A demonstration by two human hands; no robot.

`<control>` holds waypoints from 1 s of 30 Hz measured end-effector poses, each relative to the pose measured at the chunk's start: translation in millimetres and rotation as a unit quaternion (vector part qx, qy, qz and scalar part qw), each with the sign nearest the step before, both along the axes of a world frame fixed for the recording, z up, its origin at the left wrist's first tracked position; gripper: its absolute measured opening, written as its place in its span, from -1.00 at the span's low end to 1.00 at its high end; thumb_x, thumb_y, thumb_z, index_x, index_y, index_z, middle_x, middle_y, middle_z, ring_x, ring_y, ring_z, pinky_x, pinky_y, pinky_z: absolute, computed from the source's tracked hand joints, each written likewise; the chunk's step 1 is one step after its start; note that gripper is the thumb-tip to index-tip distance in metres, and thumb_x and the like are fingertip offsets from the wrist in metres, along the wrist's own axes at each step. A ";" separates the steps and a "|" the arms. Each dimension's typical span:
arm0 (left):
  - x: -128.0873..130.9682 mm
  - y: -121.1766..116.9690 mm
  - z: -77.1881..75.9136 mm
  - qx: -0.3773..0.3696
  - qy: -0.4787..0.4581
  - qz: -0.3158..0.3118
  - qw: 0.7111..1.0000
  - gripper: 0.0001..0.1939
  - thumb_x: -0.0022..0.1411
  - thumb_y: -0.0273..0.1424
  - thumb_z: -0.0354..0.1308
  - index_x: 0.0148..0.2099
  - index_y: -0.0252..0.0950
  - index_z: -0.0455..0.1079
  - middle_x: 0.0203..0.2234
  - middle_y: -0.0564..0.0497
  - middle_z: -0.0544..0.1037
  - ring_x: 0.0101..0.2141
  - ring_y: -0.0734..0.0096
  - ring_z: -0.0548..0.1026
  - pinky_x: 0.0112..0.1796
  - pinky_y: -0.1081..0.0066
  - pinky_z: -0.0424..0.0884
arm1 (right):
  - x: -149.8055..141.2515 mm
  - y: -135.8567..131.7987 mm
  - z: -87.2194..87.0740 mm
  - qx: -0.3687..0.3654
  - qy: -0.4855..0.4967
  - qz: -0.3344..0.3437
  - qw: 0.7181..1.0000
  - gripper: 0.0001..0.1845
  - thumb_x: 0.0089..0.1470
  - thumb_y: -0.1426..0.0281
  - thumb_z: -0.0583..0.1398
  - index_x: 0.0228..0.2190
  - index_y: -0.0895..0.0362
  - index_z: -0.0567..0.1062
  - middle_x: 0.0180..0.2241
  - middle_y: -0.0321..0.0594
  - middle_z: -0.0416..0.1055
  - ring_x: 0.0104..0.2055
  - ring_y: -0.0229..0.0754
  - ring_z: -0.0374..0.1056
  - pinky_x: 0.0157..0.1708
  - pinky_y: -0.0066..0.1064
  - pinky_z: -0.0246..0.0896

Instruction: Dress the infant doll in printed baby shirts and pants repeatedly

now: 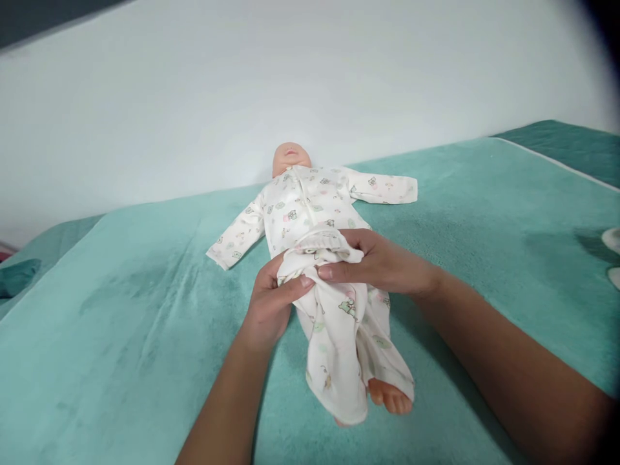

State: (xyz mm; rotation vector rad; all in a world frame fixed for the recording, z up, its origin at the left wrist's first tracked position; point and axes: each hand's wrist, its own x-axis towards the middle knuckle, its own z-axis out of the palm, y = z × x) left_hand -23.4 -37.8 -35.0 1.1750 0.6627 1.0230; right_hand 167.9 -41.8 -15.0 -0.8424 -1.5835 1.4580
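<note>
A baby doll (290, 157) lies on its back, head toward the wall. Its white printed shirt (310, 200) has both sleeves spread outward. Matching baby pants (336, 349) cover the legs, with toes (390, 396) showing at one leg opening and a sliver of the other foot below the other. Around the left side of the bunched waistband, my left hand (274, 303) is closed, thumb on top. My right hand (368, 261) pinches the waistband's right side, its thumb almost meeting the left one. The fingers under the cloth are partly hidden.
A teal fleece blanket (121, 323) lies under the doll. Behind it rises a white wall (242, 77). At the right edge are two pale rounded objects (613, 240), cut off by the frame. Darker green fabric (566, 148) shows at the back right.
</note>
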 end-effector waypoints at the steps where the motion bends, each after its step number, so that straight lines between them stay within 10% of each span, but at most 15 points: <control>1: -0.2 0.0 0.2 -0.002 -0.002 0.000 1.000 -0.69 0.05 -0.37 0.30 -0.11 -0.29 0.54 -0.26 -0.08 0.61 -0.21 0.09 0.54 -0.18 0.24 0.42 | 0.0 0.0 0.1 -0.002 -0.001 0.001 1.000 -0.72 -0.05 0.25 0.35 -0.28 0.12 0.53 -0.31 -0.27 0.49 -0.25 -0.17 0.39 -0.31 -0.42 0.24; 21: 6.3 0.0 -2.5 0.019 0.020 0.083 0.996 -0.67 0.19 -0.21 0.23 -0.03 -0.21 0.46 -0.22 -0.03 0.60 -0.21 0.27 0.55 -0.19 0.38 0.46 | 3.8 -1.1 2.8 -0.048 -0.044 0.041 0.997 -0.69 -0.15 0.34 0.40 -0.29 0.11 0.54 -0.27 -0.28 0.52 -0.22 -0.12 0.43 -0.29 -0.41 0.31; 30: 1.5 1.5 -4.8 0.028 0.055 0.037 0.997 -0.69 0.19 -0.19 0.22 -0.07 -0.23 0.52 -0.28 -0.04 0.60 -0.25 0.27 0.54 -0.23 0.38 0.44 | 1.2 1.5 -8.9 -0.078 0.155 0.006 0.985 -0.67 -0.03 0.42 0.34 -0.15 0.12 0.53 -0.29 -0.24 0.53 -0.25 -0.17 0.46 -0.27 -0.41 0.35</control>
